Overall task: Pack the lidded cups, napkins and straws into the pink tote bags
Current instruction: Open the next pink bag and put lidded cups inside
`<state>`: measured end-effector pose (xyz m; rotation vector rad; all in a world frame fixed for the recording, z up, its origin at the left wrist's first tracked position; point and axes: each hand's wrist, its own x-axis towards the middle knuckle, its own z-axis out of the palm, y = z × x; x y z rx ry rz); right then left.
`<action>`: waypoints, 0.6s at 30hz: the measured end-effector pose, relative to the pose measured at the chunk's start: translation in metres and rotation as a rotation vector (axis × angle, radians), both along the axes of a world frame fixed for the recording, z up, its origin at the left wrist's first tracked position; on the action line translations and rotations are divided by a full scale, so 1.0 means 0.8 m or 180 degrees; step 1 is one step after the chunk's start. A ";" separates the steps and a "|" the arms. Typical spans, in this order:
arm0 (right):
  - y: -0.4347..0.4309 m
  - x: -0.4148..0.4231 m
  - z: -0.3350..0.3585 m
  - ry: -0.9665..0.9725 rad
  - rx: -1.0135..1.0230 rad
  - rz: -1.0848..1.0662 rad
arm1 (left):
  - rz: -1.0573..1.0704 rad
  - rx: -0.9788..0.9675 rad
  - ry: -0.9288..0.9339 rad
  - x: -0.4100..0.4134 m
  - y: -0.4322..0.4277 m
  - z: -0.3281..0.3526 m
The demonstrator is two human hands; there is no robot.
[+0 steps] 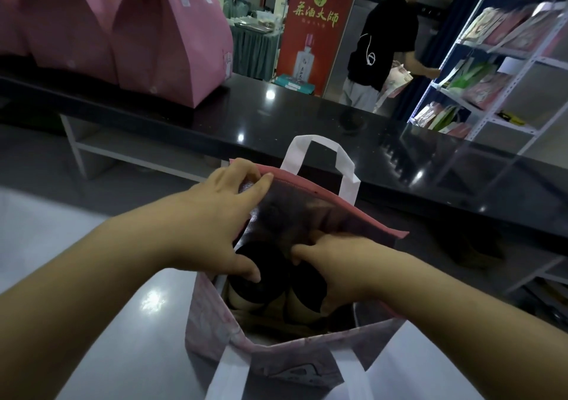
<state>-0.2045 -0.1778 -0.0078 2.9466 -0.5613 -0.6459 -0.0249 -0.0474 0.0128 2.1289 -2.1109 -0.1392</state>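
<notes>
Left fingers (257,188) pinch tote bag (307,212) rim

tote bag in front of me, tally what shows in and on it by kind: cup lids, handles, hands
black cup lids: 2
white handles: 2
hands on the tote bag: 2, left hand and right hand
total: 6

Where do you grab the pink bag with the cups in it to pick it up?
By its two white handles, from above. The far handle stands up as a loop; the near handle hangs down the front wall. Lifting both together should keep the open tote bag level, so the lidded cups inside stay upright.
</notes>
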 end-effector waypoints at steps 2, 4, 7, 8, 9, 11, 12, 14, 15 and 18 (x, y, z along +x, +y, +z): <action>0.000 0.001 -0.003 0.0043 -0.0033 0.0118 | 0.0023 -0.0069 -0.0102 0.001 -0.002 -0.001; 0.002 0.003 -0.007 0.0121 -0.0130 0.0295 | 0.0029 -0.0142 -0.0174 0.002 -0.004 -0.002; 0.006 0.003 -0.016 0.0202 -0.0237 0.0466 | 0.0034 -0.0217 -0.0186 0.003 -0.005 -0.004; 0.007 0.003 -0.019 0.0203 -0.0254 0.0480 | 0.0038 -0.0245 -0.0191 0.002 -0.005 -0.005; 0.008 0.002 -0.021 0.0194 -0.0267 0.0489 | 0.0050 -0.0271 -0.0199 0.002 -0.006 -0.006; 0.010 0.001 -0.021 0.0166 -0.0278 0.0507 | 0.0082 -0.0297 -0.0247 0.002 -0.007 -0.007; 0.011 0.000 -0.020 0.0155 -0.0278 0.0498 | 0.0099 -0.0311 -0.0291 0.001 -0.006 -0.007; 0.013 -0.005 -0.013 0.0138 -0.0267 0.0414 | 0.0108 -0.0380 -0.0421 0.000 -0.005 -0.004; 0.014 -0.007 -0.008 0.0132 -0.0270 0.0371 | 0.0103 -0.0428 -0.0496 -0.001 -0.004 -0.003; 0.019 -0.013 0.008 0.0004 -0.0467 0.0426 | 0.0075 -0.0603 -0.0758 -0.002 0.003 0.002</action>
